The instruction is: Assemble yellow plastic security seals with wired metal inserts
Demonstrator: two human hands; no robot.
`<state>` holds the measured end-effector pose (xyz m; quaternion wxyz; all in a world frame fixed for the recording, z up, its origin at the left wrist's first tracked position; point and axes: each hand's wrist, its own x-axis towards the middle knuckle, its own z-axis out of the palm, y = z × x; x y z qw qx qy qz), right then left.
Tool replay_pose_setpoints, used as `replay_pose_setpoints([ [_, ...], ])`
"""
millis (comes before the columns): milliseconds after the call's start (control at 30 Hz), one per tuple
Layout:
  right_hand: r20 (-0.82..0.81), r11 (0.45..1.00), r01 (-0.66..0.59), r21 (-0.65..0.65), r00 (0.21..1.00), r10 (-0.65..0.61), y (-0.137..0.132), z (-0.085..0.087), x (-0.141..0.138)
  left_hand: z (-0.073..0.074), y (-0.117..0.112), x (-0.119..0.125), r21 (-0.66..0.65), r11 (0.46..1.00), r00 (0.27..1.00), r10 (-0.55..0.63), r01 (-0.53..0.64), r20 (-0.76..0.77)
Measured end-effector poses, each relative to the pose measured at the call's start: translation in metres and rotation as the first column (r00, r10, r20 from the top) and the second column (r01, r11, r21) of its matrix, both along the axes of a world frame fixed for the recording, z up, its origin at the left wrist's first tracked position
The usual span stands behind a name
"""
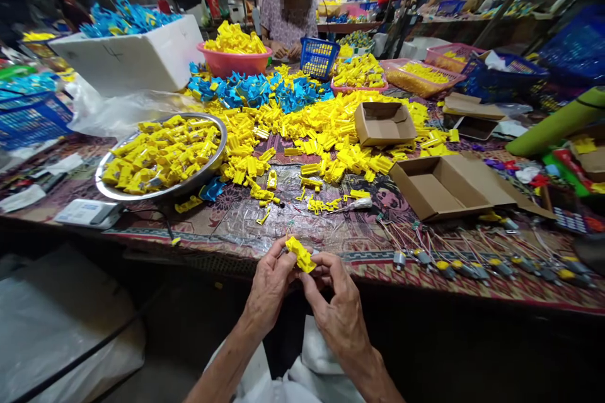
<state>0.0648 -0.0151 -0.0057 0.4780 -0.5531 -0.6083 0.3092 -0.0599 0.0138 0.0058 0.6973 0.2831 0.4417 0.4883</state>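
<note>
My left hand [271, 283] and my right hand [335, 308] hold a small yellow plastic part [300, 255] between them, just off the table's front edge. Fingers of both hands pinch its ends. Thin wires [289, 227] rise from the part's far side. Beyond my hands, loose yellow plastic pieces [312, 201] lie on a patterned table cloth [246, 227]. To the right, a row of small motors with wire leads [472, 267] lies along the edge.
A steel tray [142, 192] of yellow parts stands left of my hands, with a white digital scale [87, 213] in front of it. Open cardboard boxes [444, 186] sit at right. A seated person [288, 19] works across the table, among baskets and a white foam box [127, 56].
</note>
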Motion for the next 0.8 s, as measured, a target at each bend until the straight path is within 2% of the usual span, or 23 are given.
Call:
replay_pose_setpoints([
  [100,0.141,0.995,0.035,0.097,0.989,-0.049,0.003,-0.004,-0.004,-0.003,-0.003,0.001,0.026,0.999,0.988,0.025,-0.021,-0.151],
  [200,0.178,0.991,0.053,0.122,0.981,-0.074,0.007,-0.006,-0.005,-0.002,-0.003,0.002,0.040,0.999,0.965,0.034,-0.025,-0.260],
  [467,0.007,0.998,0.031,-0.057,1.000,-0.031,0.011,-0.002,-0.010,0.002,0.001,-0.005,0.058,0.997,0.926,-0.027,0.053,-0.377],
  [533,-0.085,0.987,-0.055,-0.151,0.995,0.042,0.011,-0.002,-0.006,0.002,0.003,-0.009,0.070,0.994,0.923,-0.051,0.084,-0.382],
  [600,-0.252,0.956,-0.147,-0.256,0.964,0.081,0.017,-0.002,0.003,0.002,0.004,-0.013,0.055,0.990,0.929,-0.099,0.127,-0.357],
  [667,-0.408,0.930,-0.178,-0.321,0.912,0.034,0.029,0.001,0.014,0.003,0.005,-0.017,0.044,0.984,0.937,-0.150,0.173,-0.315],
  [733,-0.499,0.910,-0.185,-0.371,0.866,-0.028,0.045,0.004,0.025,0.002,0.004,-0.019,0.053,0.973,0.940,-0.203,0.225,-0.273],
  [800,-0.600,0.858,-0.301,-0.416,0.800,-0.010,0.062,0.005,0.031,0.000,0.003,-0.021,0.074,0.957,0.939,-0.256,0.279,-0.227],
])
